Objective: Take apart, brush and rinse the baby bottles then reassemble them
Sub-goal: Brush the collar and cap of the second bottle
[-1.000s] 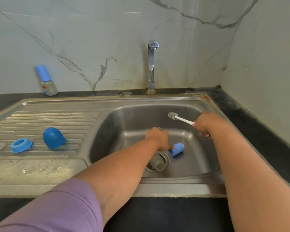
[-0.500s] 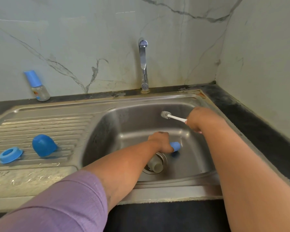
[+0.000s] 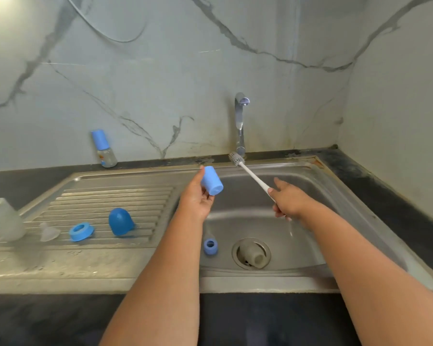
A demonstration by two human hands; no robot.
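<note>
My left hand (image 3: pixel 197 201) holds a light blue bottle cap (image 3: pixel 211 181) up over the left edge of the sink basin (image 3: pixel 318 186). My right hand (image 3: pixel 289 202) grips the white handle of a bottle brush (image 3: pixel 248 171), whose grey bristle head points up and left toward the tap. A small blue collar ring (image 3: pixel 210 246) lies on the basin floor, and a cloudy nipple (image 3: pixel 253 255) sits in the drain. On the drainboard lie a dark blue dome cap (image 3: pixel 120 221), a blue ring (image 3: pixel 81 231), a clear nipple (image 3: pixel 48 233) and a clear bottle (image 3: pixel 3 222).
An assembled small baby bottle (image 3: pixel 104 148) with a blue cap stands on the black counter against the marble wall. The chrome tap (image 3: pixel 240 123) rises behind the basin and no water runs. A wall closes in the right side.
My left hand has picked the light blue cap off the basin floor and lifted it. My right hand raised the brush toward the tap. A blue ring has come into view in the basin.
</note>
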